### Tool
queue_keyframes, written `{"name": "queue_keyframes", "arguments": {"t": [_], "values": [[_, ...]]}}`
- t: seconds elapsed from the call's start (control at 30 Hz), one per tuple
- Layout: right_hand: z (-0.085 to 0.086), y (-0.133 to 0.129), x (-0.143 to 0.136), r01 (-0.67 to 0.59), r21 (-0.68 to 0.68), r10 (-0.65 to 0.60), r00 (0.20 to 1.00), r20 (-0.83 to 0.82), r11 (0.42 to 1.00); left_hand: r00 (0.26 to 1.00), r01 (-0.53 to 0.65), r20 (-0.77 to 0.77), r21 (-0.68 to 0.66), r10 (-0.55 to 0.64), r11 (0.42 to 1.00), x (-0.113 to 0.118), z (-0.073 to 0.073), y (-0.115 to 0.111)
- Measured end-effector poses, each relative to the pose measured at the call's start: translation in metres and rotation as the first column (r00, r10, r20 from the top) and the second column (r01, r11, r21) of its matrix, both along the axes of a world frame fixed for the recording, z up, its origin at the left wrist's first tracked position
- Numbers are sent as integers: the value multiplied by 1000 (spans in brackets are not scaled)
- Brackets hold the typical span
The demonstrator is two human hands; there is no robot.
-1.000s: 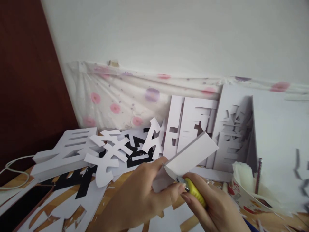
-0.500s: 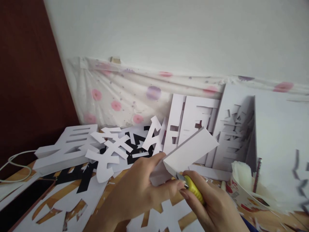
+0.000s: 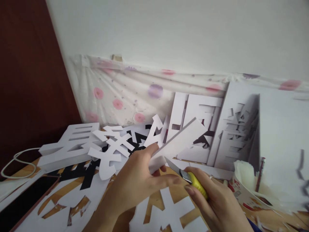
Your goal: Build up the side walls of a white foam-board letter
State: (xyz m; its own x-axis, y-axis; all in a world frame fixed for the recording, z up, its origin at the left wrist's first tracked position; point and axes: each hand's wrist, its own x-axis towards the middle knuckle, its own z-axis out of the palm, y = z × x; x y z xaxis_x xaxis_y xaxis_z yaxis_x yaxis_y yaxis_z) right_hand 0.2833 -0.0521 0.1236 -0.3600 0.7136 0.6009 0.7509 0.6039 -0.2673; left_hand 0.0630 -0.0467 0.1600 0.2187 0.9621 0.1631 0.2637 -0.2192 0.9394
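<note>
A white foam board strip [image 3: 178,143] is gripped near its lower end by my left hand [image 3: 142,175], its far end slanting up to the right. My right hand [image 3: 214,196] is wrapped round a utility knife [image 3: 196,183] with a yellow handle. The knife's bare blade points up and left, its tip close to the strip's lower edge; whether they touch I cannot tell. Beneath both hands lies a white cut-out sheet [image 3: 166,209]. Several white cut-out character pieces [image 3: 118,145] are heaped beyond my left hand.
A phone [image 3: 26,199] lies at the left near a white cable [image 3: 14,158]. A thick white cut-out block [image 3: 72,141] sits behind it. White boards [image 3: 241,129] lean on the wall at right, behind a paper tub [image 3: 248,193] with a pencil [image 3: 260,175] at it. Scraps litter the wooden table.
The strip has turned in my left hand, showing a narrower face. The knife blade, formerly against its lower end by my thumb, now shows fully, further along the strip's edge.
</note>
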Motion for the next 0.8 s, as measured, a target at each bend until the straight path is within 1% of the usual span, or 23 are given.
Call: {"name": "queue_keyframes", "arguments": {"t": [0.07, 0.17, 0.27, 0.4, 0.53, 0.63, 0.7, 0.8], "values": [[2, 0, 1, -26, 35, 27, 1000, -17, 999, 1000, 2, -2, -2, -2, 1000, -3, 0, 2], [4, -1, -1, -25, 64, 25, 1000, -14, 998, 999, 52, -7, 6, -52, 999, -4, 2, 2], [4, 0, -3, -23, 67, 23, 1000, -6, 997, 996, 90, -14, 14, -90, 996, -3, 4, 1], [4, 0, -4, -14, 66, 15, 1000, -8, 998, 994, 102, -31, 13, -102, 995, -1, 4, -2], [4, -1, -2, -2, 31, 2, 1000, -2, 1000, 995, 89, -57, 37, -87, 995, 0, 4, -2], [4, -1, -1, 32, -34, -31, 999, 39, 999, 997, 46, -63, 79, -41, 996, 4, 4, -2], [3, -1, -1, 36, -96, -31, 998, 54, 995, 998, 25, -62, 103, -18, 994, 6, 4, -2], [2, -1, -4, 42, -137, -41, 999, 12, 990, 997, 23, -82, 128, -12, 991, 7, 3, -1]]}}
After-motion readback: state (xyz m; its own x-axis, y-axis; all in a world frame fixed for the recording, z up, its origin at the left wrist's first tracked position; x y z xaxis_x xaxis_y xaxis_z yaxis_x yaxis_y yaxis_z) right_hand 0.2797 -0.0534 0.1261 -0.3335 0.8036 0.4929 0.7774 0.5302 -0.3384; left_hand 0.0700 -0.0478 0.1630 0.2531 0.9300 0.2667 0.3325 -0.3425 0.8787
